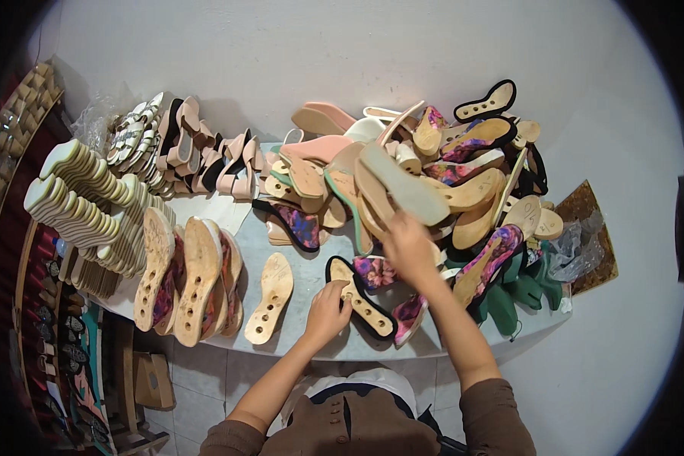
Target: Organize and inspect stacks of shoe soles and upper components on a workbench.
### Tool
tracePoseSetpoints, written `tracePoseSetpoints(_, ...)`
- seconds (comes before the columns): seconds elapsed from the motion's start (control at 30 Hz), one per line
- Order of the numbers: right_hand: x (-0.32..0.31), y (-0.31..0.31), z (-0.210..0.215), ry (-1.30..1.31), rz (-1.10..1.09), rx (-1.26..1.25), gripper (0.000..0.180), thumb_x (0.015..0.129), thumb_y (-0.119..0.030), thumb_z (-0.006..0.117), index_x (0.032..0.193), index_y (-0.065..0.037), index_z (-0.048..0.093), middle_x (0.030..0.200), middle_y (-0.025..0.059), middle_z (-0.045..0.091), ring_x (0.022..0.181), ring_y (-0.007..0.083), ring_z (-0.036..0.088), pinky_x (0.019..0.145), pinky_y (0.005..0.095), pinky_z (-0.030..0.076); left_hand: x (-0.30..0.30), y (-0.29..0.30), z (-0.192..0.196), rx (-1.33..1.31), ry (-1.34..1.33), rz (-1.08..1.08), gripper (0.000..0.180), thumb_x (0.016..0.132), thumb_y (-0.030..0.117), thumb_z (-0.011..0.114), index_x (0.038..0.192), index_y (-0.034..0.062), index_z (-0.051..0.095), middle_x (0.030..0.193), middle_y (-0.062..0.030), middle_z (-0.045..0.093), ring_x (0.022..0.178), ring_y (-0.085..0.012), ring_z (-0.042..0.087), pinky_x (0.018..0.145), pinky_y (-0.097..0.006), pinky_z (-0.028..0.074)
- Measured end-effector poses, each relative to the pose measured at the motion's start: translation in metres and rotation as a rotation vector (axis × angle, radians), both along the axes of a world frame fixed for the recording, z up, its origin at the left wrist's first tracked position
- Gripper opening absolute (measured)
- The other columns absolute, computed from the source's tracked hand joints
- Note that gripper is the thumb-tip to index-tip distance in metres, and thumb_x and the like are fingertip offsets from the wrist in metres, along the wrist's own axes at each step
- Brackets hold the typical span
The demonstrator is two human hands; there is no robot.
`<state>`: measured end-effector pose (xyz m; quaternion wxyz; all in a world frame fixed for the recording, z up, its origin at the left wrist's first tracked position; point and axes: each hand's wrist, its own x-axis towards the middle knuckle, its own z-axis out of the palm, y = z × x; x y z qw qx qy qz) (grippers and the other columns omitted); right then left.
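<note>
Two hands sorting sandal soles at a crowded table

Two hands work over the pale grey table [311, 266]. I see my left hand [325, 311] resting on the black-edged tan insole with punched holes [365, 300], fingers curled down over its heel end near the front edge of the table; that grip pins the insole rather than lifting it. My right hand [409, 247] is raised into the heap of mixed soles [403, 175] and closes round the long grey-green sole [403, 186], which sticks up and away from it, tilted.

To do this well, I judge the left hand should keep the insole flat and steady while the right draws its sole out slowly, so the loose heap does not slide.

Counting: one bare wooden holed sole [270, 298] lies alone left of the left hand, apart from it. Three large wooden soles [194, 281] lean together further left. The white ridged soles [83, 197] stand in two rows, too many to count surely; the heap likewise.
</note>
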<state>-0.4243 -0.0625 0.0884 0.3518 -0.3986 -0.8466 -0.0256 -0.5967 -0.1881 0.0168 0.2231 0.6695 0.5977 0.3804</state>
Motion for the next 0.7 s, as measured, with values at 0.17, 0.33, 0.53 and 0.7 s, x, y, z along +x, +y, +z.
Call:
tracePoseSetpoints(0.17, -0.001, -0.031, -0.081, -0.317, 0.127, -0.115, 0.055, 0.07, -0.007, 0.059, 0.123, -0.008, 0.046, 0.109, 0.0235, 0.048, 0.097, 0.0365, 0.051, 0.08, 0.0405, 0.046, 0.02, 0.026, -0.011, -0.123, -0.065, 0.034, 0.032, 0.08, 0.012, 0.053, 0.11, -0.0009, 0.053, 0.105, -0.0214, 0.056, 0.096, -0.038, 0.054, 0.084, -0.041, 0.043)
tracePoseSetpoints(0.33, 0.003, -0.021, -0.104, -0.39, 0.096, -0.13, 0.059, 0.07, -0.003, 0.056, 0.127, -0.012, 0.043, 0.106, 0.0219, 0.048, 0.093, 0.034, 0.051, 0.078, 0.0382, 0.045, 0.032, 0.023, -0.02, -0.113, -0.094, 0.086, 0.034, 0.079, 0.011, 0.053, 0.111, -0.001, 0.052, 0.103, -0.0212, 0.056, 0.093, -0.0366, 0.055, 0.082, -0.04, 0.044)
tracePoseSetpoints(0.53, 0.008, -0.027, -0.048, -0.151, 0.044, -0.32, 0.073, 0.067, -0.003, 0.064, 0.133, -0.005, 0.031, 0.106, 0.0232, 0.046, 0.096, 0.039, 0.049, 0.083, 0.0423, 0.043, 0.034, 0.012, -0.018, -0.18, -0.206, 0.193, 0.036, 0.081, 0.013, 0.054, 0.113, -0.002, 0.051, 0.104, -0.0216, 0.055, 0.09, -0.035, 0.057, 0.079, -0.04, 0.046)
tracePoseSetpoints(0.7, 0.0, -0.03, -0.014, 0.207, 0.136, -0.299, 0.091, 0.065, -0.009, 0.073, 0.137, 0.0, 0.02, 0.121, 0.0261, 0.04, 0.108, 0.0413, 0.045, 0.088, 0.0383, 0.042, 0.029, 0.006, -0.039, -0.235, -0.256, 0.219, 0.039, 0.087, 0.021, 0.051, 0.117, -0.0033, 0.048, 0.108, -0.0232, 0.054, 0.096, -0.0322, 0.058, 0.083, -0.037, 0.045)
